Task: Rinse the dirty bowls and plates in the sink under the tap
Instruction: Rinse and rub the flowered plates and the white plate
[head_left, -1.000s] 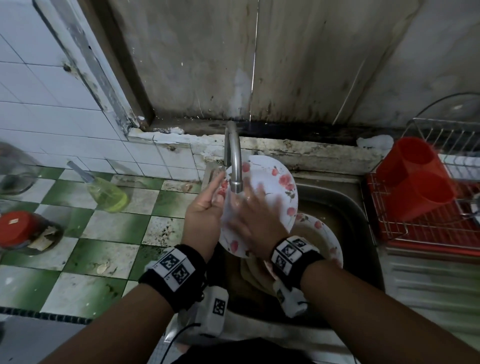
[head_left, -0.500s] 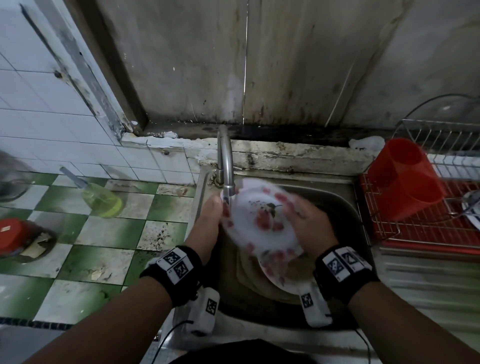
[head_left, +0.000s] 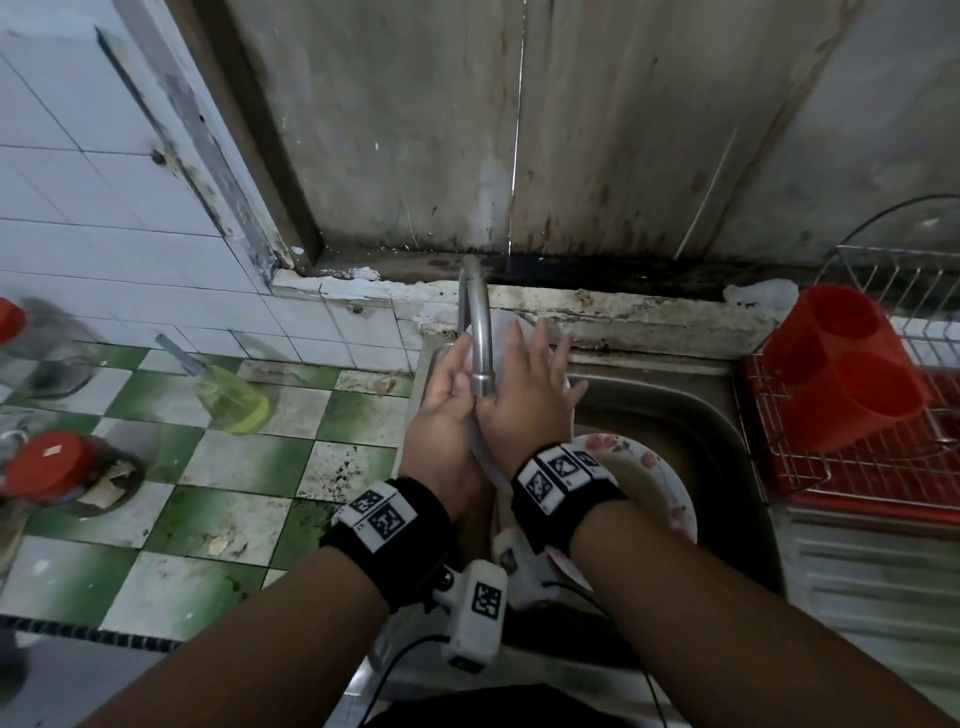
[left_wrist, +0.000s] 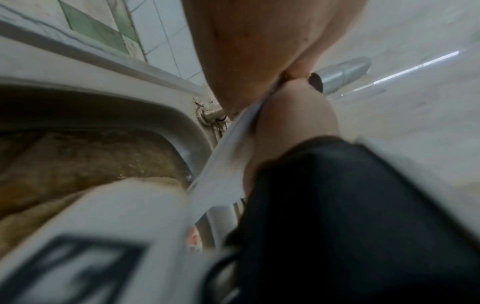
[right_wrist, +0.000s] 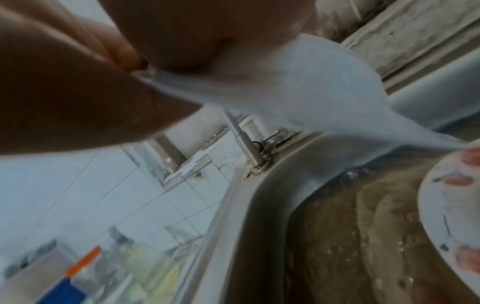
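- Stained wall behind the steel sink, green-checked counter left.
- Our left hand cups the white plate on edge under the tap; our right hand lies flat-fingered on it.
- Only the wrist views show murky water in the sink, around a floral plate.

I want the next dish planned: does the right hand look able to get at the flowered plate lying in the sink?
Probably yes. The flowered plate lies uncovered just below the right hand, but that hand is pressed flat on the white plate under the tap.
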